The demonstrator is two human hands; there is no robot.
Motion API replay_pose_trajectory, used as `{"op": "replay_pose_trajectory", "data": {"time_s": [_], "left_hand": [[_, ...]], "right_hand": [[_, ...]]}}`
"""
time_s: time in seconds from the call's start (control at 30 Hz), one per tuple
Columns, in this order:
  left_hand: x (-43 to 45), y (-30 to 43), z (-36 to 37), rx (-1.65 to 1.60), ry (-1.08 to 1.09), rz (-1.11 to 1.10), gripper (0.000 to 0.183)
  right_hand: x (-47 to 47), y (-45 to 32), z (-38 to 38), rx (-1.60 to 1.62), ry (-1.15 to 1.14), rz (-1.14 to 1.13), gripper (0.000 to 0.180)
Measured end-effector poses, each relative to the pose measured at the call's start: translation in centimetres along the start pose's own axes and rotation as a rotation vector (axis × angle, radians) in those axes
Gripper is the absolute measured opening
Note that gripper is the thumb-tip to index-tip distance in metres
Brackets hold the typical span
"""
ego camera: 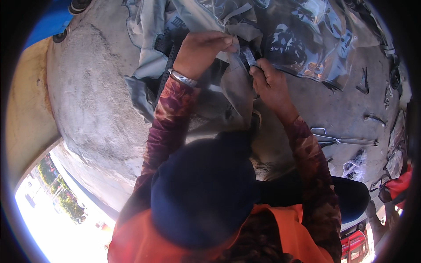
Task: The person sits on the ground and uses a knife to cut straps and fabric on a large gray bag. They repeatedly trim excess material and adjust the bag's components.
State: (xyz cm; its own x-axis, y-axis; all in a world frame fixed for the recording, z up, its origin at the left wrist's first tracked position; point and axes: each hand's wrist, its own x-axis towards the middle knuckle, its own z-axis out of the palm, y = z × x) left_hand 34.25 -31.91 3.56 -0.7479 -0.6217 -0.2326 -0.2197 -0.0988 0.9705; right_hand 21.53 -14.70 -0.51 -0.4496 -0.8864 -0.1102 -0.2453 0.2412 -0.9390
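Observation:
My left hand, with a silver bracelet at the wrist, pinches the edge of a thin grey strip of sheet material between thumb and fingers. Just right of it, my right hand grips a small tool with a flat metal blade. The blade points up and left, close beside the strip; its handle is hidden in my fist. Grey fabric with dark mesh lies bunched under and left of my hands. Beyond my right hand spreads a shiny clear plastic sheet with a dark edge.
A concrete floor lies around the fabric. To the right are a thin metal wire tool, dark scraps and a crumpled clear plastic bag. A red item sits at the right rim. A tan wall or post stands left.

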Motion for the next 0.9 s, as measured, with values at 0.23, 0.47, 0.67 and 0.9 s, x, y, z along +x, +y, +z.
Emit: {"op": "replay_pose_trajectory", "data": {"time_s": [0.23, 0.47, 0.67, 0.9], "left_hand": [[-4.8, -4.6, 3.7, -0.147, 0.484, -0.394, 0.053], [-6.7, -7.2, 5.7, 0.407, 0.39, -0.21, 0.048], [-7.4, -9.3, 5.4, -0.113, 0.269, -0.264, 0.03], [-7.7, -6.7, 3.6, -0.503, 0.254, -0.561, 0.049]], "right_hand": [[-1.0, 0.0, 0.6, 0.051, 0.043, 0.006, 0.013], [-1.3, -6.4, 1.3, -0.126, 0.056, -0.243, 0.007], [1.7, -7.3, 2.9, -0.449, -0.166, -0.444, 0.012], [2.2, -5.3, 0.1, -0.159, -0.071, -0.27, 0.01]]}}
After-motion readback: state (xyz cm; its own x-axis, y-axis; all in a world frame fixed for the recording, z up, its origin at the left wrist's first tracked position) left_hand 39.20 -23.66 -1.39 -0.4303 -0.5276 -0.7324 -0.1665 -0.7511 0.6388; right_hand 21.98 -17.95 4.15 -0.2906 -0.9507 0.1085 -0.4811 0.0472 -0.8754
